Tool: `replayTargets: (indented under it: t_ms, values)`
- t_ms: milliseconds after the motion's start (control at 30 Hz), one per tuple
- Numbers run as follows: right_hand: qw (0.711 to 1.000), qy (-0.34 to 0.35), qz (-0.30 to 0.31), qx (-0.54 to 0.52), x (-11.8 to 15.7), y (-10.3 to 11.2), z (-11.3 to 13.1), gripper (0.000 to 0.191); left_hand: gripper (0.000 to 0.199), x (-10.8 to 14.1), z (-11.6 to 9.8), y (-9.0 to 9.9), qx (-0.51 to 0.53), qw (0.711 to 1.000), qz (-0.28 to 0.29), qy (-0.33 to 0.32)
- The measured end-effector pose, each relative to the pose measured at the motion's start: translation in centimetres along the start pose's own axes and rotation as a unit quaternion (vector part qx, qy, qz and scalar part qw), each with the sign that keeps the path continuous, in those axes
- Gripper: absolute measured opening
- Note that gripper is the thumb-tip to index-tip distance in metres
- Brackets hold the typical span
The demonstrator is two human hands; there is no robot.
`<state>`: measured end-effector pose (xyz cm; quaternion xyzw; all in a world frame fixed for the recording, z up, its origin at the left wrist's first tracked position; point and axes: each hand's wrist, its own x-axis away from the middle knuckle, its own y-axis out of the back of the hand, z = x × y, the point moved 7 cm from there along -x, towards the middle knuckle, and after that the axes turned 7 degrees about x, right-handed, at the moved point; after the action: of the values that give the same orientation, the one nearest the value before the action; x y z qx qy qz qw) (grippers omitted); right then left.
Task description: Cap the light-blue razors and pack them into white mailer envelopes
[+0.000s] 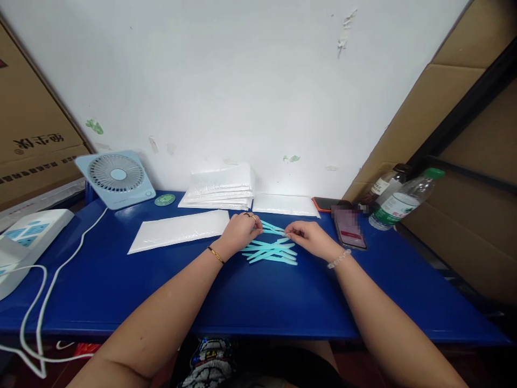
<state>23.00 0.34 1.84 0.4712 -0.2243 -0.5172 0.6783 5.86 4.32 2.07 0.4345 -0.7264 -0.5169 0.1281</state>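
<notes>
A loose, criss-crossed pile of thin turquoise plastic sticks (270,252) lies on the blue table, some with a wider, flatter end. Just beyond that pile, a few more turquoise sticks (273,227) stretch between my two hands. My left hand (242,231) has its fingers closed on their left ends. At their right ends, my right hand (309,237) pinches with thumb and fingertips. Exactly how many sticks each hand grips is hidden by the fingers. A flat white envelope (181,231) lies beside my left hand, partly behind it.
A stack of white envelopes (220,188) and another envelope (285,205) rest by the wall. A light-blue fan (117,178), green disc (165,200) and power strip (34,237) with white cables occupy the left. Rightward are a phone (349,226), orange-edged device (331,204) and bottles (398,207).
</notes>
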Motion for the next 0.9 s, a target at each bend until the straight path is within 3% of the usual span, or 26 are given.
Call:
replayTargets:
  t_ms: [167, 267, 400, 567, 667, 767, 833, 900]
  values:
    - [0.998, 0.001, 0.050, -0.046, 0.3, -0.6, 0.5, 0.023, 0.015, 0.4, -1.5, -0.9, 0.007, 0.997, 0.060, -0.051]
    - [1.000, 0.003, 0.015, -0.003, -0.2, -0.3, -0.1, 0.022, 0.019, 0.5, -1.4, -1.2, 0.026, 0.996, 0.078, -0.045]
    - [0.991, 0.009, -0.064, 0.115, -1.3, -0.2, -1.0, 0.017, 0.023, 0.3, -0.2, -0.9, 0.022, 0.999, 0.032, -0.018]
    - [0.975, 0.020, -0.056, 0.212, -2.1, -1.4, -1.0, 0.011, 0.033, 0.0, 0.8, -0.1, -0.029, 0.998, -0.038, -0.030]
    - [0.977, 0.035, -0.073, 0.196, -2.1, -1.1, -0.4, 0.014, 0.038, 0.1, 0.8, 0.0, -0.055, 0.997, -0.051, -0.036]
    - [0.987, 0.065, -0.072, 0.128, -1.7, -0.3, -0.1, 0.015, 0.026, 0.1, 0.5, -0.3, -0.074, 0.996, -0.028, -0.041]
    - [0.991, 0.054, -0.078, 0.099, -1.3, 0.8, -1.0, 0.016, 0.025, 0.0, 0.4, -0.5, -0.077, 0.996, -0.006, -0.035]
    - [0.990, 0.000, -0.100, 0.103, -0.6, 2.4, -3.0, 0.017, 0.030, 0.0, 0.5, -0.5, -0.072, 0.997, 0.007, -0.020]
